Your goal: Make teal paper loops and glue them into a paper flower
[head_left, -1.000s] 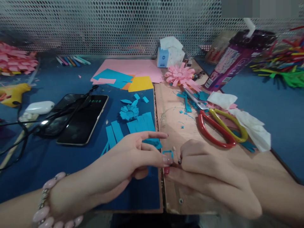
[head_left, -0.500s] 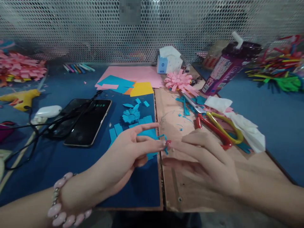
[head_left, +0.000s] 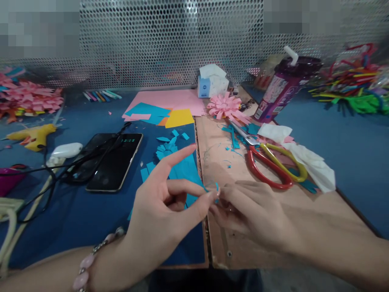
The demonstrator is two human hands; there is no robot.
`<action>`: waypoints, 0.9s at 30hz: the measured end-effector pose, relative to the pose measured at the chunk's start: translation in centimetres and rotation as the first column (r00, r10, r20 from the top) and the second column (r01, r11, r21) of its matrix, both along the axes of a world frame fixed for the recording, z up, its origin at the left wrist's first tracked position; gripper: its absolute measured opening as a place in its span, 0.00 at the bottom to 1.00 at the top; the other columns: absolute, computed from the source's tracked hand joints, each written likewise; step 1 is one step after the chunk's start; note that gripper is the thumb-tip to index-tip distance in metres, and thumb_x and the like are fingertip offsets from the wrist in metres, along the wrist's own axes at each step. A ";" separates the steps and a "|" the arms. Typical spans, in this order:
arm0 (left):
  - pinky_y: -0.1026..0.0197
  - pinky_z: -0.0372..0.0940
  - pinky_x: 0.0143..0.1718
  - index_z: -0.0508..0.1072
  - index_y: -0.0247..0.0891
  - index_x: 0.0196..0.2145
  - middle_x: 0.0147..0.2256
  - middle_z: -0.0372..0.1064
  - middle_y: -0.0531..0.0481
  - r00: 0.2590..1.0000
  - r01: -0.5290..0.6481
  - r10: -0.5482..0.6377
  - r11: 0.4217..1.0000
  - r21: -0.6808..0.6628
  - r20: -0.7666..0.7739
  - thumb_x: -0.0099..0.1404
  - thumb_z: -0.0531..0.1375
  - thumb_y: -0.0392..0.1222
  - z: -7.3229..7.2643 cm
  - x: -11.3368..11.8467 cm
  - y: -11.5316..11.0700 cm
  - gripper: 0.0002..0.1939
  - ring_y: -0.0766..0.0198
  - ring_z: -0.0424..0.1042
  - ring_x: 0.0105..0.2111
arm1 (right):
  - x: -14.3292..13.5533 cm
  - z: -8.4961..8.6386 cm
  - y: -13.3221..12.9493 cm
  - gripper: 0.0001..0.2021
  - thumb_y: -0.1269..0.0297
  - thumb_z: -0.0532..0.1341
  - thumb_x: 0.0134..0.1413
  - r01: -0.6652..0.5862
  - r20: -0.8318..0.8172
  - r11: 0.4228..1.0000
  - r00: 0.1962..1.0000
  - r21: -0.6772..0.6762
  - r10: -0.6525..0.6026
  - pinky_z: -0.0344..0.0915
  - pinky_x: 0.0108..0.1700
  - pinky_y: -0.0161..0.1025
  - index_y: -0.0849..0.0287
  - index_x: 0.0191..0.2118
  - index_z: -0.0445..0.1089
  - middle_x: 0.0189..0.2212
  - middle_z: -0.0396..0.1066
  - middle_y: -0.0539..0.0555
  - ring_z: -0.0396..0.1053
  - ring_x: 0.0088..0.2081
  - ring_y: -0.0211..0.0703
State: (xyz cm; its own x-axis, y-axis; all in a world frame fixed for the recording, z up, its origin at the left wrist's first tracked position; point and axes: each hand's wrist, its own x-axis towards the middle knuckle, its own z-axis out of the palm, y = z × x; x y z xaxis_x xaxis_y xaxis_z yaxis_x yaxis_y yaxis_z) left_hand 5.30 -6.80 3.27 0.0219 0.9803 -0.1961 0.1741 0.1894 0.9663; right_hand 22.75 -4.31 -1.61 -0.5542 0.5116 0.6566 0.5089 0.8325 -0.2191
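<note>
Clock dirs. taken from the thin blue paper strip (head_left: 216,188). Strip itself mostly hidden: short blue bits show betw. fingertips, approx. over the table (head_left: 217,241) seam; full shape unclear.

L hand (head_left: 209,194), arm coming in from 8 o'clock: thumb + middle finger pinch the strip, index raised clear. R hand (head_left: 219,198), from 4 o'clock: fingers curled, tips at strip; own knuckles block view, can't tell if gripping.

10 o'clock, nr: blue paper flower (head_left: 165,150), lower part behind L hand. Blue sheet (head_left: 184,168) likewise partly covered. 9 o'clock: phone (head_left: 114,166) under black cable (display reads 12:05, first digit hard to read). At far L edge, purple item (head_left: 11,180) cut off, no ID.

2 o'clock: scissors (head_left: 269,170), red/yellow handles; blade tips lost by pink flower (head_left: 225,106) at 12. Bead bracelet (head_left: 86,261), 8 o'clock, cut by bottom edge. Bright strips (head_left: 358,81), 2 o'clock, far, blurred.
</note>
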 end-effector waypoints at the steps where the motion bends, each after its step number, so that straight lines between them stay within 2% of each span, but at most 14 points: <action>1: 0.67 0.54 0.19 0.57 0.43 0.61 0.24 0.74 0.53 1.000 0.004 -0.004 1.000 -0.007 0.010 0.48 0.69 0.36 -0.1 0.1 0.0 0.44 0.67 0.65 0.20 | 0.0 0.0 0.0 0.13 0.70 0.57 0.57 0.004 0.009 1.000 1.000 0.013 -0.004 0.52 0.20 0.32 0.58 0.22 0.58 0.15 0.60 0.43 0.57 0.17 0.30; 12: 0.66 0.53 0.19 0.57 0.44 0.61 0.24 0.74 0.53 1.000 -0.014 0.014 0.997 -0.073 -0.014 0.48 0.68 0.37 0.4 0.6 0.0 0.44 0.65 0.67 0.21 | 0.1 -0.3 -0.1 0.13 0.74 0.54 0.56 -0.034 0.049 0.997 0.998 0.064 0.031 0.51 0.19 0.34 0.58 0.22 0.59 0.15 0.58 0.43 0.55 0.16 0.31; 18: 0.65 0.50 0.19 0.58 0.44 0.60 0.22 0.73 0.55 0.998 -0.032 0.031 0.999 -0.017 -0.061 0.51 0.68 0.38 -0.1 0.8 -0.2 0.40 0.69 0.60 0.18 | 0.2 -0.4 0.0 0.13 0.76 0.53 0.56 -0.062 0.069 0.997 0.996 0.042 0.059 0.51 0.20 0.35 0.58 0.21 0.58 0.15 0.60 0.45 0.55 0.17 0.32; 27: 0.67 0.50 0.18 0.60 0.42 0.58 0.21 0.72 0.56 0.995 0.060 -0.061 0.998 -0.014 -0.084 0.51 0.67 0.37 -0.2 0.2 0.3 0.38 0.71 0.57 0.16 | 0.3 -0.5 0.0 0.13 0.76 0.52 0.58 -0.085 0.067 0.996 0.994 0.035 0.082 0.49 0.21 0.35 0.58 0.22 0.57 0.16 0.59 0.45 0.54 0.18 0.32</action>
